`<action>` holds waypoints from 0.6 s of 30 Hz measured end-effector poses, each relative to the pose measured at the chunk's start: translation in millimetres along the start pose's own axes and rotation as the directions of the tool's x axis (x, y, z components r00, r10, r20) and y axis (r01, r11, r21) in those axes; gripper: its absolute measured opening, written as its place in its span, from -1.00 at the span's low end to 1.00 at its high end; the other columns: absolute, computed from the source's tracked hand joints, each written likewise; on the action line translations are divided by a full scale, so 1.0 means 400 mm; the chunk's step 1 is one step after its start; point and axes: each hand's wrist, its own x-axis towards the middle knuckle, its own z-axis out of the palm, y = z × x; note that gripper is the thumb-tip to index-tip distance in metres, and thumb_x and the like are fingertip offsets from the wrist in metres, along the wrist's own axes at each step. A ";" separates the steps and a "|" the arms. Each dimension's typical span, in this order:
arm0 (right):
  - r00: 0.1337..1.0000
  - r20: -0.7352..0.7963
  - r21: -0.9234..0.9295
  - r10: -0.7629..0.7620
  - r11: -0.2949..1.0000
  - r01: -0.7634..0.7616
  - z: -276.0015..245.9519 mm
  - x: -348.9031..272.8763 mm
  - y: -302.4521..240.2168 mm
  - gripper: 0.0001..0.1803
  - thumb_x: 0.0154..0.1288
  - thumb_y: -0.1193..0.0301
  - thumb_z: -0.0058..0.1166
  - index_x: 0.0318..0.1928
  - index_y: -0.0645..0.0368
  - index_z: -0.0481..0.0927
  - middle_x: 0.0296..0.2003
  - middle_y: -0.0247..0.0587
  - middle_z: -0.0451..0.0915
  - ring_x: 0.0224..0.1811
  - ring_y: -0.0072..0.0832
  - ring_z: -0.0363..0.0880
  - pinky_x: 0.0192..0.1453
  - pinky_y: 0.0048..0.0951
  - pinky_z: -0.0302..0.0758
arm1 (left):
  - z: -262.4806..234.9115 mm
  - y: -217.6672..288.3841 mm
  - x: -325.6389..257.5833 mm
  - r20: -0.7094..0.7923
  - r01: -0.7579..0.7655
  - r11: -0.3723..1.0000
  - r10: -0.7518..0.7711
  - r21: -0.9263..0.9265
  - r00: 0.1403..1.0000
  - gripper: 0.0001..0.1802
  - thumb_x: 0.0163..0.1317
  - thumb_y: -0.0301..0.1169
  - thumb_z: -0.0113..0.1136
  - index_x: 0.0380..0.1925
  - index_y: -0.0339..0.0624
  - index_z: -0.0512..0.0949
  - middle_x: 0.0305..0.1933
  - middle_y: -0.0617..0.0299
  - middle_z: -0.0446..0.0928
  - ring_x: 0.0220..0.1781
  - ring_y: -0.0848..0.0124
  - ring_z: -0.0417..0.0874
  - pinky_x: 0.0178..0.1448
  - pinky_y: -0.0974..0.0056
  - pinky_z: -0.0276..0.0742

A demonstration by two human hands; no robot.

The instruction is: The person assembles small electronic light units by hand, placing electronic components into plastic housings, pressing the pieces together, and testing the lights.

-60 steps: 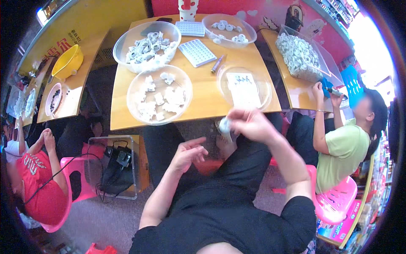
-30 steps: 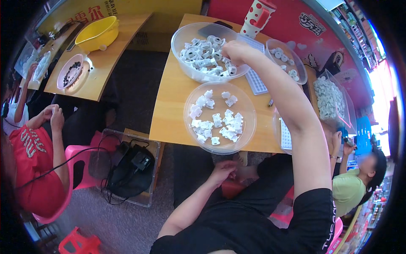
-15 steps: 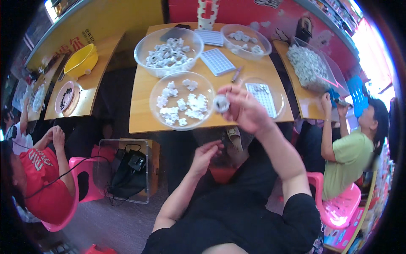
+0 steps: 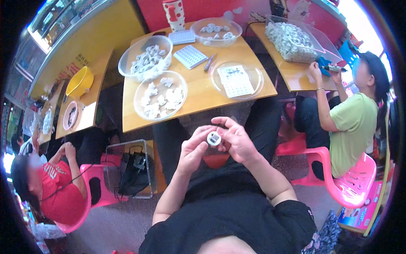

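Above my lap, in front of the table's near edge, a small round white plastic part (image 4: 214, 138) with a dark opening in its face is held between both hands. My left hand (image 4: 192, 150) grips it from the left, thumb bent against its lower side. Closed on its right side is my right hand (image 4: 239, 143), with the index finger raised above it. Beyond them, a clear round tub (image 4: 137, 111) holds white irregular pieces. To its right lies a round clear tray (image 4: 259, 84) with a white gridded sheet (image 4: 237, 88) bearing small dark marks or parts.
On the table (image 4: 198, 97) stand a larger clear bowl (image 4: 122, 63) of whitish parts, another bowl (image 4: 239, 29), gridded white trays (image 4: 192, 58), a pen-like tool (image 4: 209, 62) and a dotted tumbler (image 4: 174, 17). One person (image 4: 59, 186) sits left, another (image 4: 353, 114) right. A clear bin (image 4: 151, 169) stands lower left.
My right hand has come down from over the table edge with the round part and met my left hand, which now grips it too. The whole view has shifted.
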 end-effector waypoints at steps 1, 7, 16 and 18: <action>1.000 0.007 -0.028 -0.013 1.000 0.013 -0.005 -0.003 0.006 -0.57 0.36 0.36 0.09 0.15 0.23 0.30 -0.34 -0.37 0.58 -0.56 -0.76 0.42 -0.51 -0.76 0.35 | 0.008 0.001 -0.008 -0.019 0.067 0.996 -0.068 -0.055 0.998 -0.62 0.32 -0.34 0.11 0.06 -0.37 0.52 0.20 0.05 0.36 0.18 0.29 0.44 0.25 0.20 0.36; 0.996 -0.012 -0.384 -0.087 0.920 0.076 -0.023 0.002 0.009 -0.77 0.39 0.37 0.05 -0.04 0.23 0.47 -0.43 -0.37 0.58 -0.49 -0.72 0.48 -0.47 -0.66 0.40 | 0.006 -0.037 -0.016 -0.090 0.143 0.902 -0.196 -0.407 0.977 -0.68 0.26 -0.41 0.19 -0.04 -0.40 0.56 0.12 0.05 0.46 -0.02 0.28 0.59 0.11 0.24 0.52; 0.591 0.351 -0.929 -0.726 -0.349 0.123 -0.259 0.282 -0.294 -0.91 0.10 0.50 0.11 -0.37 0.21 0.64 -0.36 -0.07 0.55 -0.20 -0.13 0.55 -0.19 -0.18 0.46 | -0.043 -0.073 -0.033 -0.054 0.185 0.635 -0.338 -0.750 0.940 -0.66 0.11 -0.54 0.30 -0.08 -0.35 0.53 0.01 -0.08 0.56 -0.05 0.14 0.65 0.06 0.19 0.60; 0.668 0.334 -0.909 -0.665 -0.415 0.041 -0.307 0.337 -0.313 -0.89 0.09 0.45 0.12 -0.37 0.14 0.68 -0.35 -0.11 0.56 -0.20 -0.16 0.54 -0.13 -0.20 0.48 | -0.040 -0.078 -0.037 -0.081 0.162 0.646 -0.330 -0.746 0.941 -0.64 0.13 -0.55 0.28 -0.05 -0.34 0.52 0.02 -0.07 0.55 -0.05 0.18 0.64 0.11 0.19 0.57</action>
